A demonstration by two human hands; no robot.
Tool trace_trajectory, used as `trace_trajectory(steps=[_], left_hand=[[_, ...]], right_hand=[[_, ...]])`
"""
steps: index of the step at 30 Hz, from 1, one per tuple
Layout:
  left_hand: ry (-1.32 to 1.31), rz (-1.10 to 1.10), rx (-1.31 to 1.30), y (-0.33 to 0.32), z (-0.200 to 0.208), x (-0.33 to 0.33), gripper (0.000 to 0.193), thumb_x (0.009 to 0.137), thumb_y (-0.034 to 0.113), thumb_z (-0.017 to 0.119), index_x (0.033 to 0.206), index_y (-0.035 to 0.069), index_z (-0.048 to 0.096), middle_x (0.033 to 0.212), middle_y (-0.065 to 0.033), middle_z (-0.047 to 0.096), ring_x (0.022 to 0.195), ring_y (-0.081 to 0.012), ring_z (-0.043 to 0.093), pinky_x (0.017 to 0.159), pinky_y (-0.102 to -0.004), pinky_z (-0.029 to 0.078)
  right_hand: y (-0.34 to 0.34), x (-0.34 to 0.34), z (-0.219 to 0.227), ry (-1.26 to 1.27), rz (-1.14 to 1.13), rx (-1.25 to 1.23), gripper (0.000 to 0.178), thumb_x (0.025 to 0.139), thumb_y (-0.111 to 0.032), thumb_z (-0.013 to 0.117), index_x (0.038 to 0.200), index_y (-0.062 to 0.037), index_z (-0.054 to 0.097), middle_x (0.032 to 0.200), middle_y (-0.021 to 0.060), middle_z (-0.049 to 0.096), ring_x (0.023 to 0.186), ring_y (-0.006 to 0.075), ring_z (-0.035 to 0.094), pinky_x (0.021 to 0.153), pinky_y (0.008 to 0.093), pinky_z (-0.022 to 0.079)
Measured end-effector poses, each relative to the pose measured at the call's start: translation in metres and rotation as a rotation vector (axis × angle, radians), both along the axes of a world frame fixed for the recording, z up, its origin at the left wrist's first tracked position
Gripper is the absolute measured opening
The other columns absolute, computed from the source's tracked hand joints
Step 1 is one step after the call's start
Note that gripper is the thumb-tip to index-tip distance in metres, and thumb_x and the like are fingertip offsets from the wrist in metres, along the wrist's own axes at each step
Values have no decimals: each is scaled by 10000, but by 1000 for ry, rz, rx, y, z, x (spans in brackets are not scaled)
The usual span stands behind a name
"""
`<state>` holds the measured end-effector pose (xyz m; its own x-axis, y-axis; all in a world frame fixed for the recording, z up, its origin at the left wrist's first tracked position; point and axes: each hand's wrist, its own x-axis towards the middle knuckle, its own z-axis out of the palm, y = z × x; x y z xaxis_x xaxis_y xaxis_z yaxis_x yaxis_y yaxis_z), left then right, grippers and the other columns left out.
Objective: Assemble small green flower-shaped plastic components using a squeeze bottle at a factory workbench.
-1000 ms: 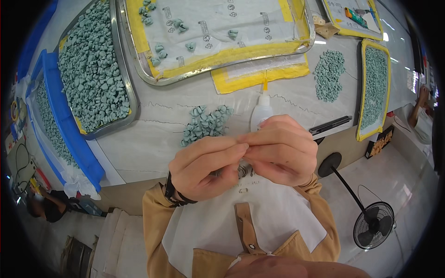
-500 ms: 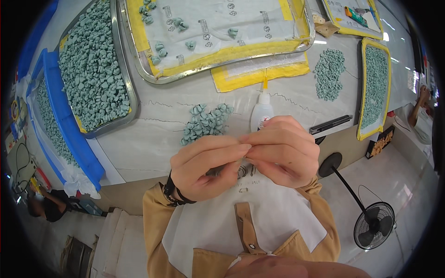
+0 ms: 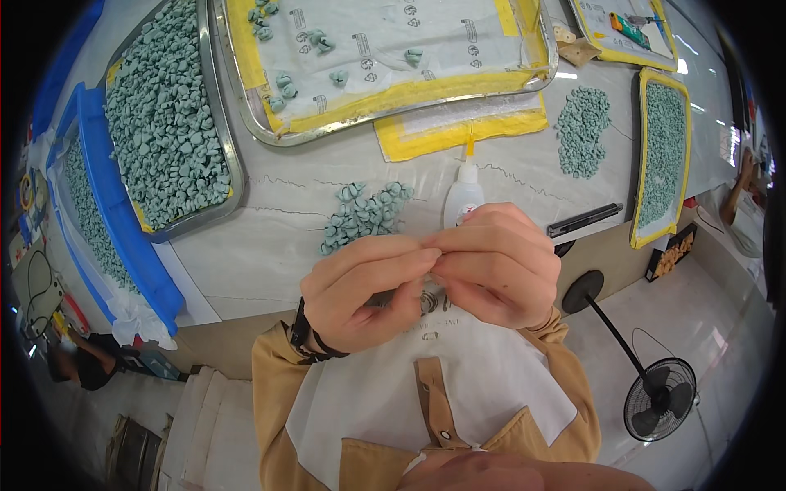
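My left hand and my right hand meet fingertip to fingertip above the table's near edge. Both are closed in a pinch, and what sits between the fingertips is hidden. Just beyond my left hand lies a loose pile of small grey-green folded pieces. Behind my right hand stands a white glue bottle with a yellow tip, its lower part covered by the fingers.
A metal tray heaped with similar pieces and a blue crate stand left. A larger lined tray lies ahead. Rightward are a smaller pile, a black pen-like tool, a yellow-edged tray and a floor fan.
Both hands keep their pinch and have hardly moved. My right hand has shifted very slightly to the left.
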<state>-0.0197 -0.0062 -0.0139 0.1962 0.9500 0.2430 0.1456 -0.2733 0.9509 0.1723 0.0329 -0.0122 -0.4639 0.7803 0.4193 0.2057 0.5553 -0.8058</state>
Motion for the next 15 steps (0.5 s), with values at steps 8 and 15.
trace_trajectory(steps=[8, 15], left_hand=[[-13, 26, 15, -1, 3, 1, 267, 754, -101, 618, 1015, -51, 640, 939, -184, 656, 763, -202, 646, 667, -265, 525], [-25, -9, -10, 2, 3, -2, 250, 774, -84, 607, 1021, -48, 623, 939, -186, 640, 734, -192, 642, 647, -275, 531]], right_hand=[[-1, -5, 1, 18, -17, 47, 234, 631, -27, 713, 863, -9, 695, 901, 145, 698, 644, 226, 615, 622, 323, 482], [-10, -1, 3, -70, -80, 153, 360, 643, -115, 788, 963, 5, 675, 936, 159, 676, 696, 245, 618, 645, 344, 490]])
